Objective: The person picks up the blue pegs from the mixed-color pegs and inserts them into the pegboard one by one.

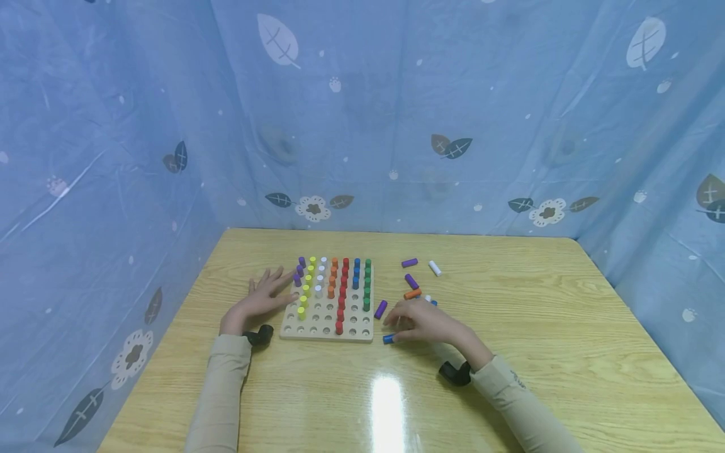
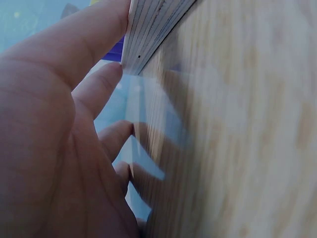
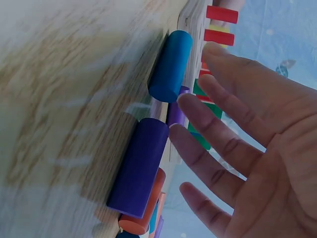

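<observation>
A wooden pegboard point(image 1: 317, 335) stands on the table, filled in part with rows of purple, yellow, white, orange, red, blue and green pegs. My left hand point(image 1: 262, 302) lies at its left side, fingers spread, with thumb and index finger touching the board's edge point(image 2: 148, 34). To the right of the board, my right hand point(image 1: 425, 321) hovers over loose pegs, its fingers loosely bent and nothing between them. Closest to its fingertips is a loose blue peg point(image 3: 171, 67). A purple peg point(image 3: 138, 168) lies beside that one, and an orange peg point(image 3: 148, 203) is partly hidden behind the purple.
More loose pegs lie right of the board: a purple peg point(image 1: 410, 262), a white peg point(image 1: 434, 268), another purple peg point(image 1: 411, 281) and an orange one point(image 1: 413, 294). Blue patterned curtains point(image 1: 362, 126) hang behind and beside the wooden table point(image 1: 538, 327).
</observation>
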Tool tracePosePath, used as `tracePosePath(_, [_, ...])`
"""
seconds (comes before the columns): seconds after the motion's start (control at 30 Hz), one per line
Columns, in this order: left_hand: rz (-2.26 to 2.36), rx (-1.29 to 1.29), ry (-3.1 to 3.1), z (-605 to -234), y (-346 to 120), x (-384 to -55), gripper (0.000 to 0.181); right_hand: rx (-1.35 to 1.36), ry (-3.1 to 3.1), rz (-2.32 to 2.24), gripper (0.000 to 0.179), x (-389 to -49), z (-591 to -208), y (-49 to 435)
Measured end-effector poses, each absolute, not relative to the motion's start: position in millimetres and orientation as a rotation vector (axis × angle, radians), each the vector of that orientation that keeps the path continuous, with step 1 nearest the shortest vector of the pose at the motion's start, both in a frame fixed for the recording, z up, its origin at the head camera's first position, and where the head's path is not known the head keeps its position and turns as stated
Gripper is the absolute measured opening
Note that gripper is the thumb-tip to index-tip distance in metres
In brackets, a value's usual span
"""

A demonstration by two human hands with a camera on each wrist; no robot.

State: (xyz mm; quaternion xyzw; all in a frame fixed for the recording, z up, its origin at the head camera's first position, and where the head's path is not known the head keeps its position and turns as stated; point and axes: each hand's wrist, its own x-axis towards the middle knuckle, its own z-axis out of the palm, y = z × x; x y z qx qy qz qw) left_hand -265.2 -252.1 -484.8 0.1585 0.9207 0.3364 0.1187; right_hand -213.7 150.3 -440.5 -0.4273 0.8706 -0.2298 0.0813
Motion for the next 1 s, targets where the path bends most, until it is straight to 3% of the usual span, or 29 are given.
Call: tracePosePath(1.0, [0.988, 0.454, 2.700, -483.4, -250.3, -263.6, 0.072, -1.277, 2.598, -0.556, 0.015, -210.6, -445.3, 135.9])
